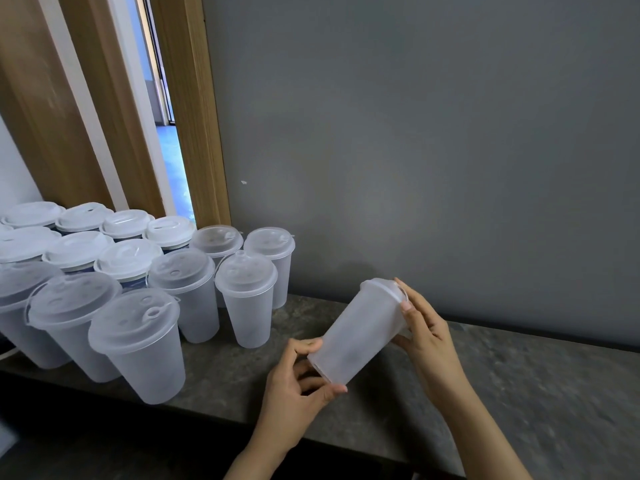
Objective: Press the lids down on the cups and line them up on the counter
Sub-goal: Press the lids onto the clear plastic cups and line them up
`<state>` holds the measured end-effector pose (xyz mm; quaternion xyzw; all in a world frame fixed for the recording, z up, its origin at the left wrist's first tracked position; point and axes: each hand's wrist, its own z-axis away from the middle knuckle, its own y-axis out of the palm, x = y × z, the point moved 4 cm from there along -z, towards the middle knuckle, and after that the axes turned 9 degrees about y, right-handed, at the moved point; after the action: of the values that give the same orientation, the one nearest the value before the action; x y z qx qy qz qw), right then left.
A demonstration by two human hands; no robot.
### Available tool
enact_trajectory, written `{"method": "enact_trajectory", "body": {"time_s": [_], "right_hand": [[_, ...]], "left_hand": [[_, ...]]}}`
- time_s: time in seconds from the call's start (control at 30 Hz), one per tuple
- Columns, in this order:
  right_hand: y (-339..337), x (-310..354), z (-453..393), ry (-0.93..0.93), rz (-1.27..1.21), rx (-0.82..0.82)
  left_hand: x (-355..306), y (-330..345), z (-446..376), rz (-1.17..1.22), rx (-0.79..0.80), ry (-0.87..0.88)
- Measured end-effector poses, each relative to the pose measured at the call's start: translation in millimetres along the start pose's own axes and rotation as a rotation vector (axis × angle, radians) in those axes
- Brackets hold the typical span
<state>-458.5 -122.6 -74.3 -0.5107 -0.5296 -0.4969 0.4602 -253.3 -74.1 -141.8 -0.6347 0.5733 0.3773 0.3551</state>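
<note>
I see a grey wall [433, 133] behind the counter [519, 393], with a wooden door frame [194, 116] at the wall's left edge. On the counter, left of the hands, stands a cluster of lidded cups [138, 292], upright and packed close. To the cluster's right, above the counter, I see one frosted cup [360, 334] tilted with its base toward me and its lid [384, 289] toward the wall. My left hand [298, 393] grips the base, thumb and fingers curled round its edge. My right hand [429, 337] holds the lidded end, fingers bent against the rim, thumb hidden behind the cup.
</note>
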Motion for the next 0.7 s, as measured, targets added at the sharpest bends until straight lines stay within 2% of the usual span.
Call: {"method": "enact_trajectory", "body": {"time_s": [0.2,0.37,0.7], "right_hand": [[3.5,1.7,-2.4,-0.004,0.02,-0.001],[-0.9,8.5,-5.4,-0.037,0.13,-0.05],[-0.1,11.9,-11.4,-0.054,0.072,-0.014]], "left_hand": [[-2.8,-0.8,0.5,-0.021,-0.027,0.076],[-4.6,-1.5,-1.1,-0.03,-0.036,0.122],[-0.6,4.3,-3.2,0.114,0.087,-0.071]]}}
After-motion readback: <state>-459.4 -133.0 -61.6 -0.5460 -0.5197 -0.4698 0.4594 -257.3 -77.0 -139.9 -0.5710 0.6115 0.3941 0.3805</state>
